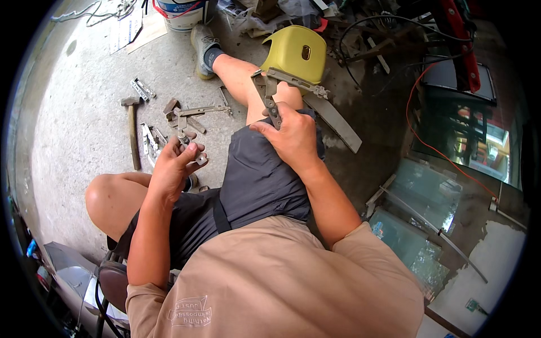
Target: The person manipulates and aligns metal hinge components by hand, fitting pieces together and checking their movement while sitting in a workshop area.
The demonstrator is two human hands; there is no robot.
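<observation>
My left hand (174,164) is closed around the lower end of a jointed metal window hinge (197,110), whose arms reach away over the floor. In my right hand (294,135), above my right thigh, is a second metal window hinge (260,90). Its arms fold out at an angle, and one long bar points right in front of the stool. Both hinges look grey and worn, and they are apart from each other. On the concrete near my left hand lie shinier metal hinges (147,139), a wooden-handled hammer (133,135) and a few small blocks (172,107).
A yellow plastic stool (301,50) stands ahead by my right leg, with a flat grey bar (338,125) nearby. A white bucket (183,19) is beyond my foot. Glass panes (422,191) lie at the right, with an orange cable (411,121). Scrap is heaped at the far side.
</observation>
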